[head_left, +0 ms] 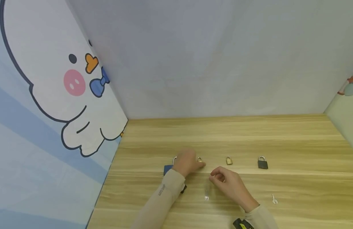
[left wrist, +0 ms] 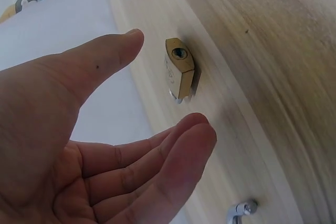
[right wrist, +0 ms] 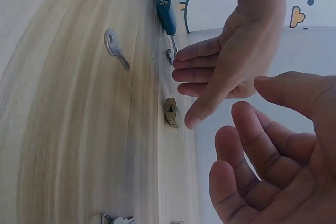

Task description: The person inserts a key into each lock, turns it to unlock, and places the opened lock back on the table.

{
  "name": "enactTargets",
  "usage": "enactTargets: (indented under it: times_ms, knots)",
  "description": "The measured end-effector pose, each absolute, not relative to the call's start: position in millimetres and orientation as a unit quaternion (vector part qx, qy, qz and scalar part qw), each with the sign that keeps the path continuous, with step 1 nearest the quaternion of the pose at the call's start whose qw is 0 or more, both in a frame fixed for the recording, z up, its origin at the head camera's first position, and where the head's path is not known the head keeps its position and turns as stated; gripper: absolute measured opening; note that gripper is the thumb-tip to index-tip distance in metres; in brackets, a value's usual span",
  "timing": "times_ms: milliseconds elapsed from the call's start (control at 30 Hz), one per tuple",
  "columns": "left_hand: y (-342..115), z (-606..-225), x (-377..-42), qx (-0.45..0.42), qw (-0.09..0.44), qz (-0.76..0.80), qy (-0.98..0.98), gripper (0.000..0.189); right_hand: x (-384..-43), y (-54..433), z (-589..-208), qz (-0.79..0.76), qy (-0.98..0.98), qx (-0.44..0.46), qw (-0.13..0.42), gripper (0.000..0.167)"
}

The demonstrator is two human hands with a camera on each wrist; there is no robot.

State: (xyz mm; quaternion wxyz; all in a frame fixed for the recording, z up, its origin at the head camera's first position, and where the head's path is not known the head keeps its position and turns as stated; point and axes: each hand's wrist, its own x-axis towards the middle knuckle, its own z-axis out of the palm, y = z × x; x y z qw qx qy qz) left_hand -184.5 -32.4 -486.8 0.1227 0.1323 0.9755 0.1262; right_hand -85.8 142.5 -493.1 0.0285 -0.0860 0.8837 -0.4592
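A small brass padlock [left wrist: 178,69] sits on the table between the spread thumb and fingers of my left hand [head_left: 187,163]. In the left wrist view those fingers stand apart from the lock, and its keyhole faces the camera. My right hand [head_left: 228,183] hovers to the right with fingers loosely bent, holding nothing in the right wrist view. Below the hands lies a single silver key [head_left: 206,195]. Partly behind my left wrist is a blue padlock [right wrist: 166,14], with a key at its end in the right wrist view.
A second brass padlock [head_left: 229,160] and a black padlock [head_left: 262,163] lie in the same row to the right. Another silver key [head_left: 274,199] lies nearer the front right. A grey wall [head_left: 210,63] borders the wooden table [head_left: 302,146] at the back.
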Motion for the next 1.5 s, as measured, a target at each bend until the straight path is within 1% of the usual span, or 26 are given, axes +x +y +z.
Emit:
enactTargets:
  times_ms: [333,667,867,1067,1300,1500]
  knots:
    - [-25.9,-495.6,-193.0,0.161,0.112,0.121,0.973,0.057,-87.1,145.0,-497.1,-0.466,0.881,-0.081,0.028,0.008]
    - [-21.5,-498.6,-197.5,0.161,0.131,0.1,0.973,0.053,-86.8,145.5,-495.0,-0.468,0.882,-0.054,0.029,0.005]
    - [-19.7,-499.7,-198.8,0.164,0.137,0.096,0.972,0.05,-86.8,146.2,-496.0,-0.463,0.884,-0.062,0.033,0.007]
    - [-19.5,-501.0,-199.2,0.159,0.147,0.116,0.969,0.049,-85.4,145.3,-495.4,-0.459,0.885,-0.066,0.032,0.005]
    - [-20.3,-497.0,-195.9,0.164,0.139,0.118,0.969,0.05,-83.3,142.7,-494.1,-0.449,0.89,-0.069,0.03,0.005]
    - [-21.7,-486.3,-194.6,0.166,0.132,0.121,0.97,0.048,-81.5,138.2,-492.4,-0.415,0.907,-0.055,0.044,0.006]
